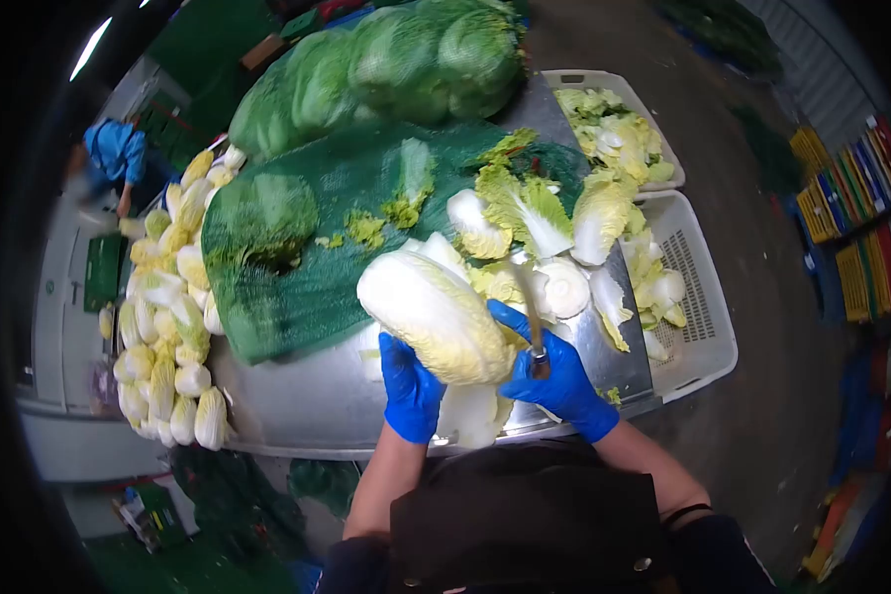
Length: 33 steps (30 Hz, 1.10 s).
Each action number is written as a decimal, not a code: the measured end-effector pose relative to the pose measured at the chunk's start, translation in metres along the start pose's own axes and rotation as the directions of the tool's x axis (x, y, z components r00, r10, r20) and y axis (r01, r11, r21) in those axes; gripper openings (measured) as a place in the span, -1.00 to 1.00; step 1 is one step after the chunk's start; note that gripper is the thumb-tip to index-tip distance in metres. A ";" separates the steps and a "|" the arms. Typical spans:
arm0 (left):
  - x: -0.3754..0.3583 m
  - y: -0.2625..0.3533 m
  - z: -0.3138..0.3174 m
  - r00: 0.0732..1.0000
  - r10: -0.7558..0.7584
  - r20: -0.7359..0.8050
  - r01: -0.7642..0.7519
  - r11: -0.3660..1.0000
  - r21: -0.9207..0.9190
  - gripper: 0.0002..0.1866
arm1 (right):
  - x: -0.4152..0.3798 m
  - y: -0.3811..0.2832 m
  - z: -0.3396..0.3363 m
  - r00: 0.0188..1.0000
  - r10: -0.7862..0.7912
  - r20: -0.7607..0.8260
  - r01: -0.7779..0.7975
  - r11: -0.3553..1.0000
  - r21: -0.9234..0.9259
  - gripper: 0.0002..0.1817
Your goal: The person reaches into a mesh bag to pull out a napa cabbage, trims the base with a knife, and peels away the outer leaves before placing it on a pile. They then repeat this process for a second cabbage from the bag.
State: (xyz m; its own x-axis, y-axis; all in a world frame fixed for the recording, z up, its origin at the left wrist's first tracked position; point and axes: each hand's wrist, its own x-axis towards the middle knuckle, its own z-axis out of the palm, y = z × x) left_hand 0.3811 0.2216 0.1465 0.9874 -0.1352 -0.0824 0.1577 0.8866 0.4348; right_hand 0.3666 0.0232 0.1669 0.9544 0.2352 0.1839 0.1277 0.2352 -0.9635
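Observation:
A pale cabbage head (pixel 431 312) is held over the near edge of the metal table (pixel 282 396). My left hand (pixel 409 391), in a blue glove, grips its lower left side. My right hand (pixel 554 376), gloved too, has its fingers closed round the handle of a knife (pixel 537 342) and touches the right end of the cabbage. The blade points away from me. Loose leaves (pixel 527 213) and a cut cabbage piece (pixel 562 287) lie just beyond. Another leaf (pixel 473 414) rests below the held cabbage.
A green mesh bag (pixel 346 208) lies across the table, with a full net of cabbages (pixel 386 69) behind it. Peeled cabbages (pixel 173 317) are piled at the left. White crates (pixel 713 327) with leaves stand right. A person in blue (pixel 116 153) is far left.

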 end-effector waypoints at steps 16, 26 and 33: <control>-0.039 0.111 -0.028 0.970 0.243 0.024 -0.162 0.566 0.808 0.29 | -0.036 0.154 -0.021 0.794 0.607 0.039 -0.583 0.777 -0.236 -0.70; -0.071 0.236 -0.136 0.913 0.336 -0.232 -0.316 0.941 0.120 -0.08 | 0.046 0.108 -0.199 0.676 0.481 -0.558 -0.720 0.592 -0.362 -0.81; 0.000 0.429 -0.208 0.677 0.646 -0.353 -0.649 0.750 0.129 -0.33 | 0.047 0.120 -0.219 0.524 0.124 -0.843 -0.585 0.771 -0.250 -0.77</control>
State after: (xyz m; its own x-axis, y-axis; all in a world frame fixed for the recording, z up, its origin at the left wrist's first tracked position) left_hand 0.4456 0.6936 0.1464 0.7649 0.6376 -0.0916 -0.5204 0.6956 0.4953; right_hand 0.4861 -0.1436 0.0170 0.7432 -0.6423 -0.1874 -0.3927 -0.1920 -0.8994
